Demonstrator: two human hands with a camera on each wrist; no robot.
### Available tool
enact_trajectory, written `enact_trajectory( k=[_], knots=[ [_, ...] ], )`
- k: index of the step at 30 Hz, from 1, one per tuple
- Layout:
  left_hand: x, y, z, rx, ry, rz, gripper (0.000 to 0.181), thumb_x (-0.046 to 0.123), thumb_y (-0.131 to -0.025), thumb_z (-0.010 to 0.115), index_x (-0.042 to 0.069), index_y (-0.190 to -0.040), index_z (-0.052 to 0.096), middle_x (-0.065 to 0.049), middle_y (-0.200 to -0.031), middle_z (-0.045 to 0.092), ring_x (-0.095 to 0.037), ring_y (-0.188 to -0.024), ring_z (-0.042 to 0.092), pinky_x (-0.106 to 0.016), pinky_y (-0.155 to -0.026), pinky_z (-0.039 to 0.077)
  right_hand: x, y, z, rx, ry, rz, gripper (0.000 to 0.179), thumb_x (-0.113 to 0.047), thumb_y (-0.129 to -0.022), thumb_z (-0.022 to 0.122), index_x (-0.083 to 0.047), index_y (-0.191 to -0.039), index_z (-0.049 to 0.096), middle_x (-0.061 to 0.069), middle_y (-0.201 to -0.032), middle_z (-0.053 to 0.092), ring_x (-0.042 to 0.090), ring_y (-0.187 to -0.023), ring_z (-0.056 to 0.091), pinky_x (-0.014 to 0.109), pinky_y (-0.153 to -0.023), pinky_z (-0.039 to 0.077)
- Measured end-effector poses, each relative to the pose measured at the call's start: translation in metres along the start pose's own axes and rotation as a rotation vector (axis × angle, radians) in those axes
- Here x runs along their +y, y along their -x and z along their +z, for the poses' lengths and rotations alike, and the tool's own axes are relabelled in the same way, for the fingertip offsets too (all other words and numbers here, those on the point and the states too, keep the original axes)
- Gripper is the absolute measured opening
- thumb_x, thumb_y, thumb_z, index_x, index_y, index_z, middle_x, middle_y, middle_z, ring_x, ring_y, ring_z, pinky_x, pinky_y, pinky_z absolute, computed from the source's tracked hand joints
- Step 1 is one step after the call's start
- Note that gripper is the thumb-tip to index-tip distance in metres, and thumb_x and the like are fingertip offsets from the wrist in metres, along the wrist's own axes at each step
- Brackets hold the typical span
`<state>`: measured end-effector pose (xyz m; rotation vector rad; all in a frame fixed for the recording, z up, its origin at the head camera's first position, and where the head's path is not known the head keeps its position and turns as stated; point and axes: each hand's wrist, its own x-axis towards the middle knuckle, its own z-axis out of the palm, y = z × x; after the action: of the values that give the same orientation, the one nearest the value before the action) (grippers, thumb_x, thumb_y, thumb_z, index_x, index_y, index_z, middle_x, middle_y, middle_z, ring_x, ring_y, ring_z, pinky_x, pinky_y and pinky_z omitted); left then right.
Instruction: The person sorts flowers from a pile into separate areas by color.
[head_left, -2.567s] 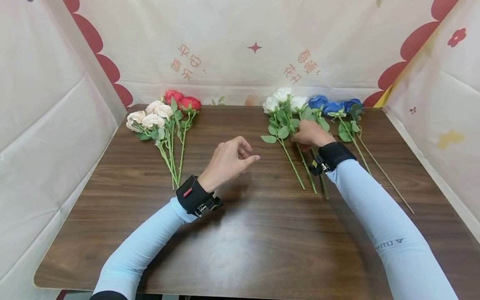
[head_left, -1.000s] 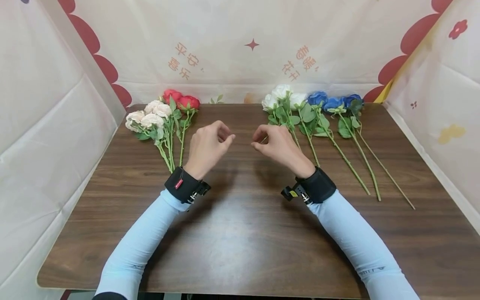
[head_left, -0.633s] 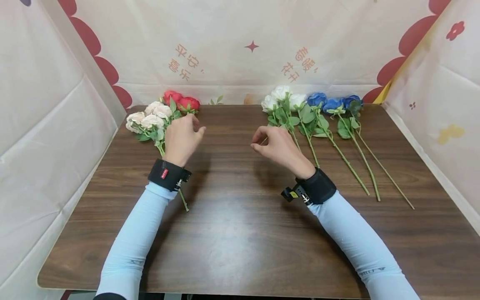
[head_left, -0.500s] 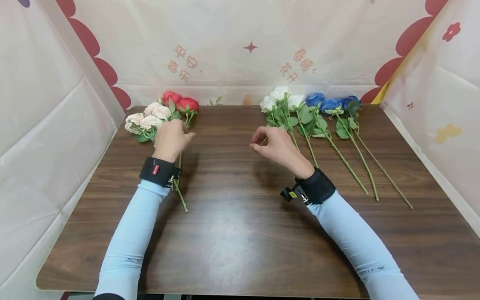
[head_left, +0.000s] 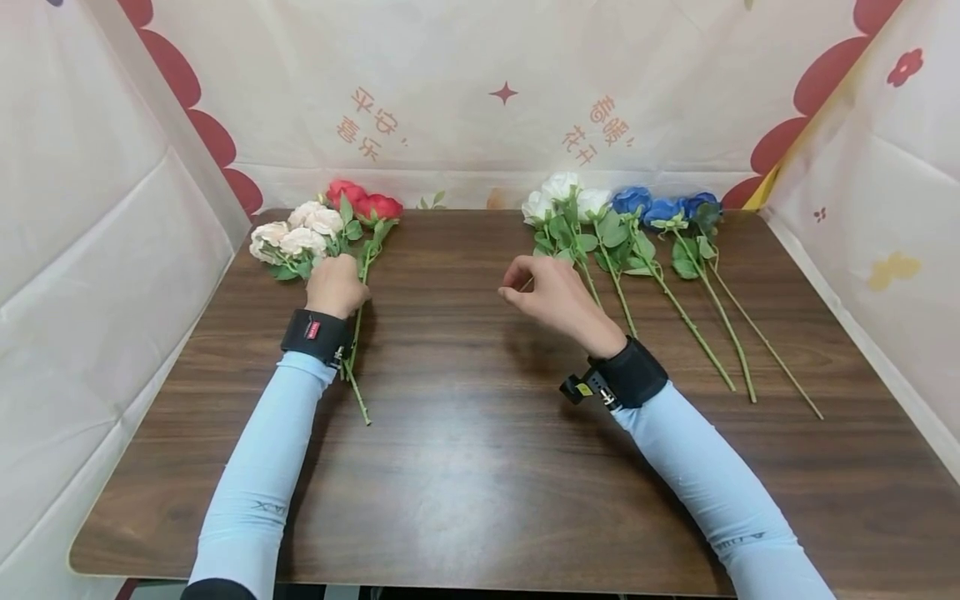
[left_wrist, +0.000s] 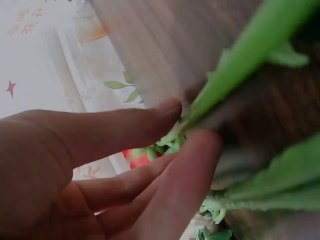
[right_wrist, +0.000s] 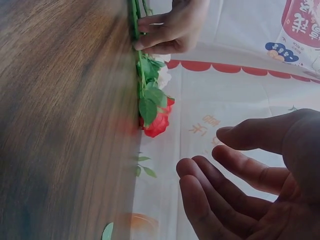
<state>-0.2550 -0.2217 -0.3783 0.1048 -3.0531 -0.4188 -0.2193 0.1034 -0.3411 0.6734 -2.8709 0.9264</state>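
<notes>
My left hand point(head_left: 335, 285) pinches the green stem point(left_wrist: 245, 55) of a red rose point(head_left: 380, 206) between thumb and index finger, at the left of the table. Beside it lie cream-coloured flowers point(head_left: 303, 240), their stems partly hidden under that hand. In the right wrist view the left hand point(right_wrist: 175, 30) is at the stems, close to the tabletop. My right hand point(head_left: 553, 293) hovers over the table with loosely curled fingers, holding nothing. White roses point(head_left: 562, 187) lie just beyond it, some stems passing behind the hand.
Blue roses point(head_left: 663, 210) lie at the back right, their long stems pointing toward the front right. The brown wooden table point(head_left: 465, 467) is bordered by pale printed cloth point(head_left: 450, 75) at the back and both sides.
My right hand drew away from the white and blue flowers, then stayed still. The left hand moved left to the red roses and took hold of a stem; its bloom shifted slightly right.
</notes>
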Motion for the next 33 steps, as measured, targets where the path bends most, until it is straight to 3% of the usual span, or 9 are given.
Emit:
enact_trajectory(
  k=[14,17,24,33],
  knots=[
    [0.003,-0.001,-0.001,-0.019,0.009,0.01,0.025,0.012,-0.078,0.058,0.005,-0.054,0.062,-0.005,-0.043,0.058,-0.036,-0.071,0.066,-0.045,-0.067,0.051,0.002,-0.002,0.005,0.007,0.019,0.0,0.009,-0.029,-0.088,0.067,-0.021,-0.09,0.069,-0.005,-0.085,0.07,0.012,-0.069,0.061,0.03,-0.065,0.046],
    [0.006,0.0,-0.003,-0.006,0.023,0.006,0.026,0.012,-0.079,0.057,0.005,-0.055,0.061,-0.008,-0.048,0.061,-0.036,-0.071,0.066,-0.044,-0.069,0.051,0.004,-0.002,0.006,0.009,0.021,-0.003,0.009,-0.029,-0.089,0.066,-0.021,-0.09,0.069,-0.005,-0.084,0.07,0.012,-0.069,0.061,0.03,-0.065,0.046],
    [0.015,0.003,-0.014,0.085,0.052,0.013,0.02,0.013,-0.077,0.059,0.006,-0.06,0.054,-0.022,-0.08,0.066,-0.041,-0.085,0.063,-0.05,-0.072,0.048,0.005,-0.002,0.008,-0.002,0.025,-0.007,0.011,-0.03,-0.09,0.065,-0.021,-0.092,0.069,-0.005,-0.084,0.07,0.012,-0.067,0.06,0.03,-0.064,0.046],
    [0.023,0.011,-0.031,0.156,0.091,0.026,0.032,0.01,-0.075,0.057,0.011,-0.045,0.046,-0.003,-0.048,0.044,-0.034,-0.068,0.058,-0.039,-0.054,0.039,0.004,-0.001,0.006,-0.012,0.035,0.007,0.012,-0.031,-0.09,0.064,-0.021,-0.093,0.069,-0.005,-0.085,0.07,0.013,-0.068,0.06,0.03,-0.064,0.045]
  ],
)
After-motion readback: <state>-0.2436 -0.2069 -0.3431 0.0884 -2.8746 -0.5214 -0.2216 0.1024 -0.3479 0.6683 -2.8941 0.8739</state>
